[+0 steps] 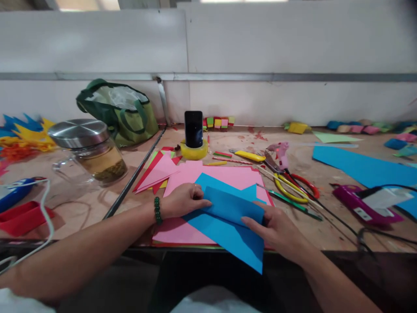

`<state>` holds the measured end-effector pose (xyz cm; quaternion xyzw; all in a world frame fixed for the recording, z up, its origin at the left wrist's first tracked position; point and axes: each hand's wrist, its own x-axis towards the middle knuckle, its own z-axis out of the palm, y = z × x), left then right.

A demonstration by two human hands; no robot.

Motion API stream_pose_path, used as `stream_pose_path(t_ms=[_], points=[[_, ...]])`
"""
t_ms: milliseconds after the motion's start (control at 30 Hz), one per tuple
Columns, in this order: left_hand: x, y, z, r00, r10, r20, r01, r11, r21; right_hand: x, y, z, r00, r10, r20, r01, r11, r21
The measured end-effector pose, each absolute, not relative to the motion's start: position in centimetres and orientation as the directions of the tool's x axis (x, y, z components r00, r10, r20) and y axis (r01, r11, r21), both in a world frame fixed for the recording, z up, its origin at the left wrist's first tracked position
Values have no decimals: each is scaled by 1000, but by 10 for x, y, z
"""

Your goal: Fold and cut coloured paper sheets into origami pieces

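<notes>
A blue paper sheet [233,226] lies partly folded on a stack of pink paper [224,176] at the table's front edge. My left hand [184,201] presses on the folded flap's left end, fingers curled and closed on the paper. My right hand [276,230] grips the flap's right end, thumb on top and fingers tucked under the sheet. A green bead bracelet [157,210] circles my left wrist. The blue sheet's lower corner hangs past the table edge.
A phone [193,128] stands in a yellow tape roll [194,151]. Scissors [291,182], a yellow cutter [249,155] and a pink glue gun [282,154] lie at right. A lidded glass jar [89,150] and green bag [120,111] stand left. A large blue sheet [365,167] is far right.
</notes>
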<state>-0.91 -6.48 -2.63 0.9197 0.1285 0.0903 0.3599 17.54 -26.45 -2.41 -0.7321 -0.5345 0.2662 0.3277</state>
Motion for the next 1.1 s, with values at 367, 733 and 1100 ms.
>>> stream_pose_path(t_ms=[367,733,1100], points=[[-15,-71,-29,905,364,220,196,-816,544,167,-262,-29,366,917,160,759,-195,-621],[-20,-70,-23,788,422,448,177,-852,492,170,-259,-19,386,883,266,823,-199,-532],[-29,-55,-22,944,314,105,177,-748,639,173,-245,-19,471,881,36,674,-333,-659]])
